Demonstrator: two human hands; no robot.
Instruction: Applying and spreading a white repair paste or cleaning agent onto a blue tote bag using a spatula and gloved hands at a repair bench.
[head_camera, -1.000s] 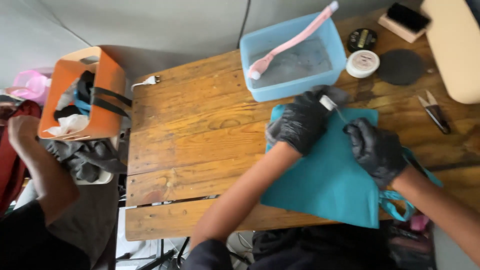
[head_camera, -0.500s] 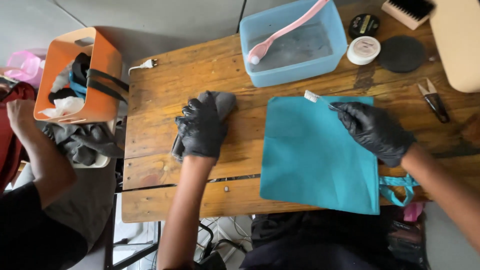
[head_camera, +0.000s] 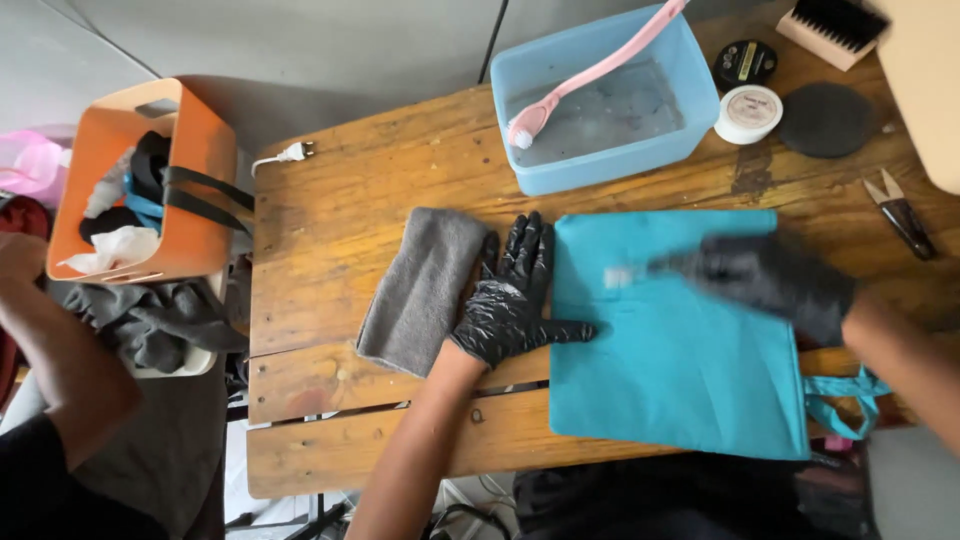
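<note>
My right grip is clenched on one small white-tipped brush, blurred over the single teal bag on the desk. My left grip, bunched on the grey cloth half a second ago, now lies released and flat, fingers spread, between the now unfolded cloth and the bag's edge. Beyond stand one blue tub holding one pink brush, two round tins, one dark pad, one snips and one orange basket.

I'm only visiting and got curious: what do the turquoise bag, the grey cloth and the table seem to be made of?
The turquoise bag looks like matte non-woven fabric: flat, stiff, no sheen. The grey cloth seems soft towelling or microfibre, with a fuzzy nap. The table is wooden planks, grain and stains showing, with a worn finish. The left hand wears a glossy black glove, probably nitrile or latex.
</note>
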